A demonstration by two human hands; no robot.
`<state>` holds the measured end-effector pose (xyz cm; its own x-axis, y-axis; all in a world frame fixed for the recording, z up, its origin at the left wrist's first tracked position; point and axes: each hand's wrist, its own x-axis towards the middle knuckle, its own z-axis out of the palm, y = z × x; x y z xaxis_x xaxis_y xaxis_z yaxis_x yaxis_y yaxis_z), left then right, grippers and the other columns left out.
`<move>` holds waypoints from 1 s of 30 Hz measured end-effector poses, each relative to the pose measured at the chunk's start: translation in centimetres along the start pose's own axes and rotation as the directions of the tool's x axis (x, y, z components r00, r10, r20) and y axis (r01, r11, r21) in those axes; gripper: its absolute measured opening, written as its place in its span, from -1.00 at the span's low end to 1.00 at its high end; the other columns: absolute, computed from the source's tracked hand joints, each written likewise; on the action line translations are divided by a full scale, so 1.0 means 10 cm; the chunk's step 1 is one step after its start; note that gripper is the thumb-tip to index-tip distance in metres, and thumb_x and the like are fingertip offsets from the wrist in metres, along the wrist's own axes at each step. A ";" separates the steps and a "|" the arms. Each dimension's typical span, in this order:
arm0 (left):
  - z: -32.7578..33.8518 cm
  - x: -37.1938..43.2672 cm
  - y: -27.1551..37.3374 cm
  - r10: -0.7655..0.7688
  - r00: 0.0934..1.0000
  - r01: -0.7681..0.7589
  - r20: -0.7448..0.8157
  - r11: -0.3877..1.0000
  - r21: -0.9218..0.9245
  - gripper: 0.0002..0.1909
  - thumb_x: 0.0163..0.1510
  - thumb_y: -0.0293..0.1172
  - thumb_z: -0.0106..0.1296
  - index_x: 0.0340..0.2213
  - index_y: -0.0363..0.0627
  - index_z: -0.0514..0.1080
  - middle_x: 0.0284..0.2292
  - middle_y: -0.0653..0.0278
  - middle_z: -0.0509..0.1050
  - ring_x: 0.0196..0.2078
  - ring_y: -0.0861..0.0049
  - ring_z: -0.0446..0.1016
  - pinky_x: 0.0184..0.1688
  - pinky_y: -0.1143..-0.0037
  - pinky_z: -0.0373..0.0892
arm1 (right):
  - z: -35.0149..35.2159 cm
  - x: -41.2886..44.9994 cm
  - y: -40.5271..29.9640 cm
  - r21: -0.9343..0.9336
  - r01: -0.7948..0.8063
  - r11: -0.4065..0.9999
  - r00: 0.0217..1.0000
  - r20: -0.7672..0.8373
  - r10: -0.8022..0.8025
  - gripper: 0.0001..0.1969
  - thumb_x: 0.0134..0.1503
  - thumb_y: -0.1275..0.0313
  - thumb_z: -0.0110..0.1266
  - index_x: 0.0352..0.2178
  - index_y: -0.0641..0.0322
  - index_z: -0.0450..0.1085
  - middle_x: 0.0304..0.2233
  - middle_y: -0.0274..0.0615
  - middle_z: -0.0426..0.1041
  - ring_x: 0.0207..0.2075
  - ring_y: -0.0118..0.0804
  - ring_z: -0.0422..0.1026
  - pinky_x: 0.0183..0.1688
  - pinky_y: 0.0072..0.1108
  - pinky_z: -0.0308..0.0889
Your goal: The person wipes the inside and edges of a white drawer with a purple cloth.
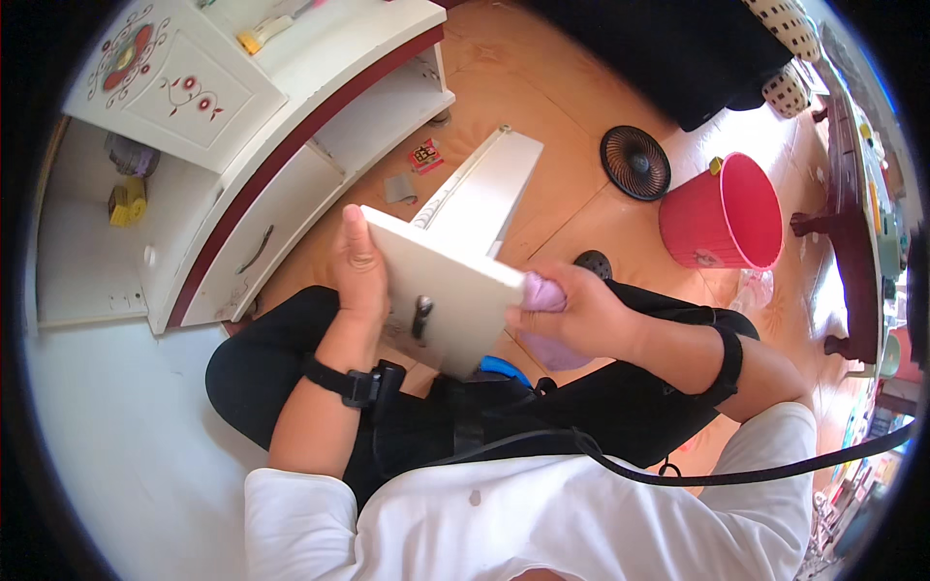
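Note:
A white drawer (465, 290) with a dark handle (421, 317) on its front panel is tilted up before me, over my lap. My left hand (361, 265) grips the panel's left edge, with the thumb up along the corner. At the panel's right edge, my right hand (581, 309) clutches a pink-purple cloth (543, 292), part of which hangs below the hand. The drawer's side with a metal runner (465, 174) points away from me. The inside of the drawer is mostly hidden from this angle.
A curved white cabinet (254, 203) stands at the left, one compartment holding a yellow item (128, 202). On the tiled floor are a red packet (426, 156), a grey scrap (399, 189), a round black grille (636, 163) and a pink bin (716, 218). A black cable (726, 479) crosses before my chest.

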<state>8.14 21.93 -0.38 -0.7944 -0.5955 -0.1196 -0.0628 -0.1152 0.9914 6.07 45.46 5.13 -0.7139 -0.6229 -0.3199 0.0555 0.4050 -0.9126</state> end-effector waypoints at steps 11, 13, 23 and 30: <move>-0.32 0.23 -0.03 0.089 0.992 -0.116 0.093 0.936 0.332 -0.49 0.12 0.01 -0.29 -0.63 -0.20 0.26 -0.62 0.42 0.23 -0.51 0.70 0.17 -0.43 0.62 0.15 | -0.48 0.42 -0.36 -0.094 0.205 0.974 0.979 0.024 -0.204 -0.58 -0.09 0.32 0.17 -0.20 0.29 0.30 -0.28 -0.19 0.37 -0.29 -0.39 0.35 -0.21 -0.57 0.26; -0.24 0.28 -0.03 0.163 0.982 -0.186 0.092 0.902 0.390 -0.47 0.14 0.00 -0.34 -0.65 -0.23 0.26 -0.66 0.39 0.24 -0.55 0.67 0.17 -0.47 0.59 0.15 | -0.44 0.62 -0.33 -0.203 0.292 0.935 0.952 -0.026 -0.303 -0.62 -0.06 0.31 0.14 -0.22 0.28 0.32 -0.28 -0.19 0.36 -0.29 -0.35 0.35 -0.21 -0.54 0.26; -0.14 0.41 0.00 0.228 0.971 -0.237 0.077 0.859 0.453 -0.41 0.17 -0.02 -0.48 -0.67 -0.23 0.27 -0.68 0.36 0.29 -0.59 0.61 0.23 -0.50 0.56 0.18 | -0.02 1.19 -0.15 -0.374 0.734 0.566 0.654 0.165 -0.738 -0.81 -0.14 0.50 0.06 -0.39 0.19 0.39 -0.41 -0.23 0.36 -0.32 -0.17 0.31 -0.28 -0.48 0.28; -0.24 0.52 0.03 0.106 0.989 -0.137 0.103 0.924 0.358 -0.40 0.16 0.06 -0.57 -0.66 -0.11 0.26 -0.68 0.40 0.25 -0.59 0.65 0.21 -0.49 0.64 0.16 | 0.06 1.43 -0.32 -0.416 0.717 0.558 0.667 0.178 -0.724 -0.86 -0.13 0.45 0.04 -0.44 0.12 0.38 -0.46 -0.26 0.34 -0.32 -0.22 0.32 -0.29 -0.50 0.29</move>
<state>5.45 16.86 -0.84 -0.8546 -0.5192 -0.0073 -0.1658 0.2595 0.9514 -3.90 34.83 3.31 -0.3921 -0.8273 0.4023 -0.7719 0.0580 -0.6330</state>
